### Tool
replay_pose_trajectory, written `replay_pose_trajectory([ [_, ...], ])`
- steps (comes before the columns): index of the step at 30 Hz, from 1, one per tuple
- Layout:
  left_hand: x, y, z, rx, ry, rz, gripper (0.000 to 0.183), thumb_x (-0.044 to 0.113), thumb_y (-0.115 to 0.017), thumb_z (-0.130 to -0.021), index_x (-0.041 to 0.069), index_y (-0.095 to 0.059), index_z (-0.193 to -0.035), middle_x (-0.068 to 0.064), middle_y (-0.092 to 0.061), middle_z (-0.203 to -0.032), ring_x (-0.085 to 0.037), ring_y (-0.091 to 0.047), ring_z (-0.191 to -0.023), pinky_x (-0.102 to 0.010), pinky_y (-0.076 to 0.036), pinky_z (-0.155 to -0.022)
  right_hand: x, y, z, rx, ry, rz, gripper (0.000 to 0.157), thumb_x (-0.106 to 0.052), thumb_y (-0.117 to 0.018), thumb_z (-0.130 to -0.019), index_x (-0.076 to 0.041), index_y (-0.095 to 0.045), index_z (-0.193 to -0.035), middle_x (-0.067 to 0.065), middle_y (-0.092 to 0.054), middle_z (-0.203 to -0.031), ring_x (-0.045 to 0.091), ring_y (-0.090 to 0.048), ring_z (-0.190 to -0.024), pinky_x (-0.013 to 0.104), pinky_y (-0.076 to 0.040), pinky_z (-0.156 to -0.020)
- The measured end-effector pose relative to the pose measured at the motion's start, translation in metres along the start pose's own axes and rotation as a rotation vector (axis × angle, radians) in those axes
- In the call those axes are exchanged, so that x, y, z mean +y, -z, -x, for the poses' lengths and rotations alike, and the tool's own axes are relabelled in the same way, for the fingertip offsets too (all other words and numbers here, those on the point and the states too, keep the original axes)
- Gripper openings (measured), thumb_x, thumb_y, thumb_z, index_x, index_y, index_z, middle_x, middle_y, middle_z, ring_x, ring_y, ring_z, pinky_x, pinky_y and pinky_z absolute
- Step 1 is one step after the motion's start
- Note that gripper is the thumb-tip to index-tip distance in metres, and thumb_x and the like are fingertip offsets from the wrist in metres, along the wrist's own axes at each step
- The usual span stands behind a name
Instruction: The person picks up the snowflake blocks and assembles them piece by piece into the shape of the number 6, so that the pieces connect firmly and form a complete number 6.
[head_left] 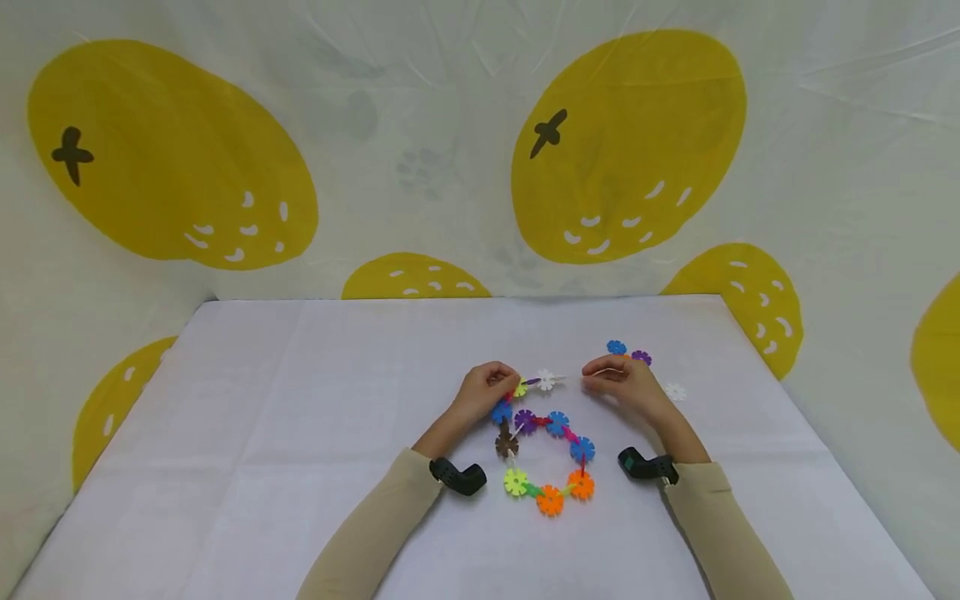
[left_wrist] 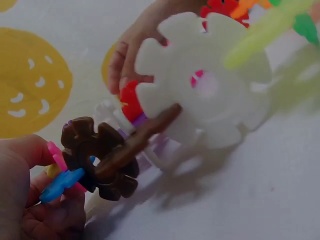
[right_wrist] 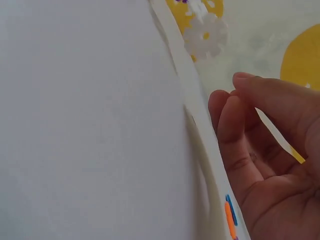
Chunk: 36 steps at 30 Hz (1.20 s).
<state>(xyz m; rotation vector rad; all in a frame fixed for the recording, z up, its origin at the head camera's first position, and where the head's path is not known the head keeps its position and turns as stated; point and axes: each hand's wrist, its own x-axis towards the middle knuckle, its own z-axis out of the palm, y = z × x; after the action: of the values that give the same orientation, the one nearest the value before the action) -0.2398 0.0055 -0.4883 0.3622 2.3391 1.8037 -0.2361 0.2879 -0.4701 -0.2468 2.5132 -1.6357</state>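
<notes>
Plastic snowflake discs form a coloured chain that curls into a loop on the table. My left hand (head_left: 486,392) pinches the chain near a yellow snowflake disc (head_left: 521,389) at its upper end. The left wrist view shows a blue disc (left_wrist: 62,185) at those fingertips, with a brown disc (left_wrist: 75,150) beside it and a large white disc (left_wrist: 165,60) nearer the camera. A white disc (head_left: 546,380) ends the chain. Right of it, my right hand (head_left: 626,385) hovers, fingers loosely bent. In the right wrist view, nothing shows between its thumb and fingertips.
Beyond the right hand lie a blue disc (head_left: 617,347) and a purple disc (head_left: 641,357). A loose white disc (head_left: 676,392) sits right of that hand. An orange disc (head_left: 550,501) marks the loop's near side. Behind the white table (head_left: 360,358) hangs a patterned cloth (head_left: 450,167).
</notes>
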Motion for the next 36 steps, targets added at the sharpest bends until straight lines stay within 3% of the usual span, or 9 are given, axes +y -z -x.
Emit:
replay_pose_trajectory([
  [5,-0.002,0.004,-0.001,-0.044,0.011,0.021,0.024,0.021,-0.061,-0.094,-0.002,-0.069,-0.101,0.004,-0.058,-0.071,-0.007,-0.048,-0.065,-0.021,-0.04,-0.062,-0.005,0.012,0.004,0.039,-0.025,-0.013,0.032,-0.016,-0.072,-0.09,0.008,-0.066,-0.109,0.017,-0.071,-0.097,0.012,-0.069,-0.081,0.02,-0.053,-0.076],
  [8,-0.002,0.007,-0.002,-0.078,0.019,0.05,0.026,0.021,-0.06,-0.096,-0.002,-0.069,-0.103,0.005,-0.055,-0.069,-0.008,-0.047,-0.062,-0.022,-0.039,-0.058,-0.007,0.021,0.007,0.076,-0.021,0.02,0.033,-0.017,-0.07,-0.091,0.009,-0.064,-0.111,0.011,-0.071,-0.096,0.012,-0.069,-0.079,0.018,-0.053,-0.074],
  [14,-0.003,0.013,-0.004,-0.087,0.04,0.063,0.029,0.025,-0.057,-0.098,0.001,-0.071,-0.108,-0.004,-0.07,-0.094,-0.008,-0.051,-0.077,-0.021,-0.041,-0.068,-0.006,0.036,0.012,0.163,-0.011,0.068,0.033,-0.013,-0.07,-0.091,0.011,-0.063,-0.112,-0.004,-0.071,-0.09,0.006,-0.064,-0.073,0.019,-0.052,-0.068],
  [18,-0.003,0.014,-0.004,-0.107,0.047,0.041,0.031,0.027,-0.057,-0.098,0.002,-0.072,-0.108,-0.009,-0.071,-0.108,-0.009,-0.051,-0.086,-0.023,-0.04,-0.074,0.0,0.041,0.012,0.195,-0.07,0.144,0.033,-0.014,-0.068,-0.092,0.009,-0.063,-0.115,0.006,-0.068,-0.101,0.004,-0.059,-0.075,0.018,-0.05,-0.065],
  [22,-0.003,0.014,-0.005,-0.129,0.046,0.044,0.033,0.031,-0.06,-0.097,0.003,-0.074,-0.105,-0.003,-0.071,-0.095,-0.008,-0.05,-0.078,-0.023,-0.038,-0.068,0.005,0.04,0.01,0.196,-0.128,0.249,0.036,-0.015,-0.065,-0.094,0.005,-0.06,-0.124,0.019,-0.06,-0.111,0.013,-0.054,-0.082,0.02,-0.047,-0.066],
  [27,-0.004,0.014,-0.005,-0.175,0.037,0.048,0.031,0.032,-0.065,-0.094,0.004,-0.076,-0.099,0.005,-0.067,-0.081,-0.007,-0.046,-0.068,-0.022,-0.036,-0.06,0.01,0.036,0.006,0.188,-0.156,0.373,0.041,-0.014,-0.064,-0.094,0.004,-0.057,-0.13,0.017,-0.054,-0.102,0.022,-0.048,-0.081,0.025,-0.04,-0.067],
  [36,-0.006,0.014,-0.003,-0.189,0.027,0.028,0.026,0.026,-0.067,-0.092,0.002,-0.075,-0.096,0.001,-0.069,-0.086,-0.008,-0.052,-0.074,-0.023,-0.042,-0.066,0.01,0.034,0.007,0.21,-0.164,0.365,0.032,-0.014,-0.064,-0.093,0.008,-0.062,-0.117,0.014,-0.057,-0.091,0.023,-0.048,-0.079,0.024,-0.041,-0.064],
])
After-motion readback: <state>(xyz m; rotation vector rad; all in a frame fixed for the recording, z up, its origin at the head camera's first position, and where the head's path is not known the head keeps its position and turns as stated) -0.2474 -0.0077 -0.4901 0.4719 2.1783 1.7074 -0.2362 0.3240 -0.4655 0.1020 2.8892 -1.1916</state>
